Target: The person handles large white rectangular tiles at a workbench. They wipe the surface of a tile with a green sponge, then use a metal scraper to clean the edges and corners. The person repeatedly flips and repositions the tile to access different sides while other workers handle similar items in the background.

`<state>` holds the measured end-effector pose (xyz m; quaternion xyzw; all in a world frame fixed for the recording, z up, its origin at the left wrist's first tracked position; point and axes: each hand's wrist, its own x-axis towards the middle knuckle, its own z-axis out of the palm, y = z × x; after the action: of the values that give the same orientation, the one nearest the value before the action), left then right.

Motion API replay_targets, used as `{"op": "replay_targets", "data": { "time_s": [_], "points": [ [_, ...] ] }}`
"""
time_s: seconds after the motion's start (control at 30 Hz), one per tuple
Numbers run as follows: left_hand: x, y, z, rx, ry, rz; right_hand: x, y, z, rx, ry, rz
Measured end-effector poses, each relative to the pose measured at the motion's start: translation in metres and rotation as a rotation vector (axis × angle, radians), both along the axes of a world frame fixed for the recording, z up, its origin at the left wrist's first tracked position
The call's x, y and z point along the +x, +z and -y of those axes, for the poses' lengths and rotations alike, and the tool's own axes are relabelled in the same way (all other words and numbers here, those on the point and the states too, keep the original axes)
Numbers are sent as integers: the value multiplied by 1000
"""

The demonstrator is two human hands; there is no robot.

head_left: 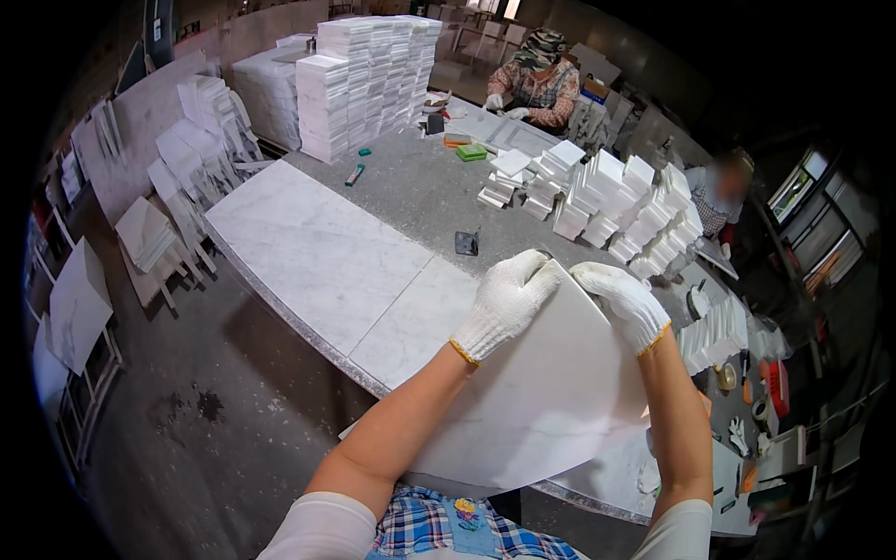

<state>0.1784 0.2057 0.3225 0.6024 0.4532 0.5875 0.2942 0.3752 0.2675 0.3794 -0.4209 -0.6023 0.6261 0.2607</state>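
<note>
Gray and speckled, the broad table [397, 201] spreads before us, bearing at its far left a tall stack of white blocks [359, 89]. Two pale marble panels [313, 247] lie flat along its near edge, meeting at a thin seam. Tilted close in front of our body is the faintly veined white slab [551, 401] that we hold, its upper corner pointing away from us. Past it, toward the right, rows of small white pieces [602, 191] stand on the tabletop. Our gloved left hand [511, 303] closes on the slab beside that corner, while our gloved right hand [623, 301] grips the adjoining edge, fingers partly hidden. Farther back rests a green block [471, 152], and a dark square piece [467, 244] lies near our left hand.
</note>
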Motion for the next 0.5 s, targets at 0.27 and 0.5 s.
{"op": "replay_targets", "data": {
  "time_s": [0.27, 0.5],
  "points": [
    [4, 2, 4, -5, -46, 119, 6, -5, -8, -104, 31, -155],
    [3, -3, -1, 78, 39, 13, 11, 5, 2, -119, 21, -168]
  ]
}}
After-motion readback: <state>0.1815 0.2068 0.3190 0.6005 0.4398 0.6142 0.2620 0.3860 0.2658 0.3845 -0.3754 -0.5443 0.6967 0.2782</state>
